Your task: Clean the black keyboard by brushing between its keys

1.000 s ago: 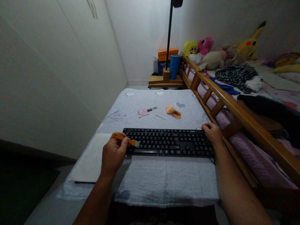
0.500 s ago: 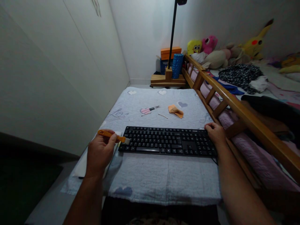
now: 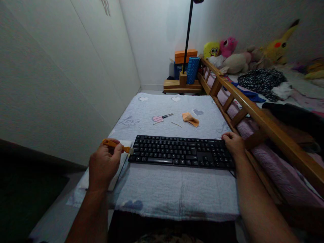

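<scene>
A black keyboard [image 3: 167,152] lies across the cloth-covered table. My left hand [image 3: 105,165] is closed around the orange handle of a small brush [image 3: 125,149], whose pale bristles are at the keyboard's left edge. At the opposite end, my right hand [image 3: 233,143] grips the keyboard's right side, thumb and fingers at its upper right corner. Beyond the keyboard lie an orange cloth [image 3: 190,119], a cotton swab [image 3: 176,124] and a thin tool with a dark grip [image 3: 165,116]. Under my left hand is a white sheet or pad [image 3: 117,175].
A wooden bed rail [image 3: 243,101] runs along the table's right side, with plush toys and clothes behind it. White cabinet doors [image 3: 101,67] stand on the left. At the far end are a lamp pole [image 3: 187,37] and a blue roller [image 3: 192,70].
My left hand has moved left with the brush, from over the keyboard's left keys to its left edge. My right hand keeps its place. The view has shifted slightly.
</scene>
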`<state>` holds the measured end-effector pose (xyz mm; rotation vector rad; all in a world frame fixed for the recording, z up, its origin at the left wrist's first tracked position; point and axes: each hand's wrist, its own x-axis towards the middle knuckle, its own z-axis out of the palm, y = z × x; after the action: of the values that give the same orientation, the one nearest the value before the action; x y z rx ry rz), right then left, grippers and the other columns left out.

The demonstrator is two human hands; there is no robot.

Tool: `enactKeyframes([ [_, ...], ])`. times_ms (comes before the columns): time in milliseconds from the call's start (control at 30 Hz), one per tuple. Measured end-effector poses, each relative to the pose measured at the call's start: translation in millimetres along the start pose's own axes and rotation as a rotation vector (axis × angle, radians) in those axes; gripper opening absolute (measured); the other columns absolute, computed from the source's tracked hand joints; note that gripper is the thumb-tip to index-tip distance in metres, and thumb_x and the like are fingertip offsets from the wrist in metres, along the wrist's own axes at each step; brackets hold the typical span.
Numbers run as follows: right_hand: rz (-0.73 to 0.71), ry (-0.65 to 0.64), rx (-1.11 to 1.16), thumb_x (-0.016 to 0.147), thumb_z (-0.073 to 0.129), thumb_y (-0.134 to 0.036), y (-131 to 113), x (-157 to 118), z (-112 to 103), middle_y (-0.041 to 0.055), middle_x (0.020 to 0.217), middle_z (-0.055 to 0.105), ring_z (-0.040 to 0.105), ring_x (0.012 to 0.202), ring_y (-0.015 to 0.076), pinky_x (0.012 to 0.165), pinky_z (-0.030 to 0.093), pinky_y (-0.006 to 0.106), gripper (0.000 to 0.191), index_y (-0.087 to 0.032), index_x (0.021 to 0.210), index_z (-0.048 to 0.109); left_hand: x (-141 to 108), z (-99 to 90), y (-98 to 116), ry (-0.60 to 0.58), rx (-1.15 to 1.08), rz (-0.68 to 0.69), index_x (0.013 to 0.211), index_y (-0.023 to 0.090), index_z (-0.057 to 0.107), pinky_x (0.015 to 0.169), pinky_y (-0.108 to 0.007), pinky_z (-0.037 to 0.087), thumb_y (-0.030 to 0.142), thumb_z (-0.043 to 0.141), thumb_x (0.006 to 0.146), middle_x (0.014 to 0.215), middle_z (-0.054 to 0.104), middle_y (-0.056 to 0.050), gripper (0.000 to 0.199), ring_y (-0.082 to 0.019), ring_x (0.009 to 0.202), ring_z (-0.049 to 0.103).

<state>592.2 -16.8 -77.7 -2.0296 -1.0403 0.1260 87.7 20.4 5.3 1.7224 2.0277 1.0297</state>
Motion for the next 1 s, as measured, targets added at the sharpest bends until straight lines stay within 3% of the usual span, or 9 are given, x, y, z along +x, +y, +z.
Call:
enactKeyframes([
  [133, -0.009, -0.002, -0.002, 0.065, 0.05, -0.042, -0.9, -0.7, -0.4, 0.0049, 0.066, 0.069, 0.064, 0.072, 0.0245, 0.07, 0.045, 0.034, 0.025, -0.023, 0.065, 0.066, -0.6, 3.3, -5.1, -0.087, -0.201, -0.023, 0.101, 0.022, 0.062, 0.072, -0.034, 0.056, 0.051, 0.062, 0.081, 0.08, 0.074, -0.003, 0.035, -0.024, 0.076, 0.074],
  [300, 0.007, -0.01, 0.01, 0.064, 0.05, -0.042, -4.5, -1.8, -1.4, 0.0053, 0.066, 0.068, 0.063, 0.071, 0.0248, 0.069, 0.045, 0.034, 0.025, -0.023, 0.065, 0.066, -1.2, 0.1, -5.2, 0.087, 0.142, 0.021, 0.098, 0.023, 0.066, 0.078, -0.039, 0.054, 0.05, 0.055, 0.086, 0.076, 0.072, -0.004, 0.031, -0.028, 0.082, 0.074],
  [400, 0.024, -0.009, 0.001, 0.064, 0.05, -0.043, -5.2, -1.5, -1.7, 0.0053, 0.066, 0.068, 0.064, 0.071, 0.0249, 0.069, 0.045, 0.034, 0.026, -0.022, 0.066, 0.067, -6.8, 1.6, 3.9, 0.105, 0.05, 0.035, 0.098, 0.023, 0.066, 0.079, -0.038, 0.055, 0.049, 0.058, 0.087, 0.078, 0.072, -0.003, 0.029, -0.026, 0.081, 0.073],
  [533, 0.02, -0.002, -0.006, 0.064, 0.05, -0.041, -4.1, -1.0, -1.4, 0.0053, 0.066, 0.069, 0.064, 0.071, 0.0247, 0.069, 0.045, 0.034, 0.025, -0.022, 0.065, 0.067, -25.9, 20.5, 26.9, -0.097, -0.478, -0.051, 0.098, 0.02, 0.062, 0.071, -0.033, 0.058, 0.049, 0.069, 0.08, 0.081, 0.071, -0.002, 0.035, -0.021, 0.072, 0.072],
  [633, 0.006, -0.001, 0.002, 0.065, 0.051, -0.041, -2.5, -1.0, -0.6, 0.0057, 0.067, 0.07, 0.064, 0.072, 0.0247, 0.069, 0.045, 0.034, 0.025, -0.022, 0.066, 0.067, -44.7, 41.5, 47.0, -0.278, -0.712, -0.125, 0.097, 0.018, 0.06, 0.066, -0.032, 0.058, 0.049, 0.074, 0.076, 0.083, 0.071, -0.002, 0.04, -0.019, 0.067, 0.071],
  [800, 0.0, -0.003, 0.004, 0.066, 0.051, -0.041, -0.2, -0.4, 0.8, 0.0061, 0.068, 0.07, 0.064, 0.072, 0.0252, 0.069, 0.045, 0.034, 0.025, -0.022, 0.068, 0.067, -67.4, 70.6, 66.1, -0.431, -0.826, -0.174, 0.095, 0.017, 0.06, 0.066, -0.03, 0.058, 0.048, 0.076, 0.076, 0.08, 0.071, -0.002, 0.04, -0.018, 0.067, 0.071],
  [1000, -0.021, 0.003, -0.004, 0.066, 0.05, -0.041, 1.2, 0.1, 1.3, 0.0062, 0.068, 0.07, 0.064, 0.072, 0.0251, 0.071, 0.046, 0.035, 0.024, -0.022, 0.066, 0.066, -76.6, 86.2, 63.0, -0.469, -0.777, -0.133, 0.096, 0.018, 0.061, 0.069, -0.032, 0.059, 0.046, 0.072, 0.081, 0.082, 0.07, -0.002, 0.033, -0.019, 0.072, 0.072],
])
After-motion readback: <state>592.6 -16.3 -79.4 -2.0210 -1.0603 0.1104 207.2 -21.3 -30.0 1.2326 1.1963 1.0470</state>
